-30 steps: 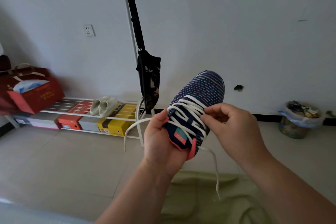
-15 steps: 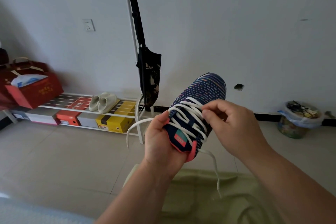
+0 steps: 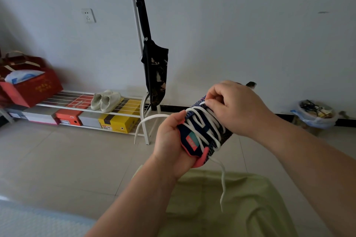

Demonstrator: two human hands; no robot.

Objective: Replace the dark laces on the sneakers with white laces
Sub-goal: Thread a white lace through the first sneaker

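A dark blue knit sneaker (image 3: pixel 225 135) with a pink heel collar is held in the air in front of me, toe pointing away. A white lace (image 3: pixel 207 130) crisscrosses its eyelets. My left hand (image 3: pixel 169 140) grips the sneaker's heel and left side from below, thumb by the collar. Over the toe end my right hand (image 3: pixel 234 107) pinches the farthest lace crossing and hides the toe. One loose lace end arcs left past my left hand; the other dangles down over my lap.
A white shoe rack (image 3: pixel 123 115) along the wall holds pale shoes (image 3: pixel 105 100), shoeboxes (image 3: pixel 119 122) and a red gift bag (image 3: pixel 32 86). A dark bag (image 3: pixel 156 75) hangs on a white pole. A bin with a plastic liner (image 3: pixel 314 113) stands at right. Green cloth (image 3: pixel 231 202) covers my lap.
My right hand moved up the lacing from the middle rows to the toe end, which it now covers. The sneaker dropped slightly lower in view.
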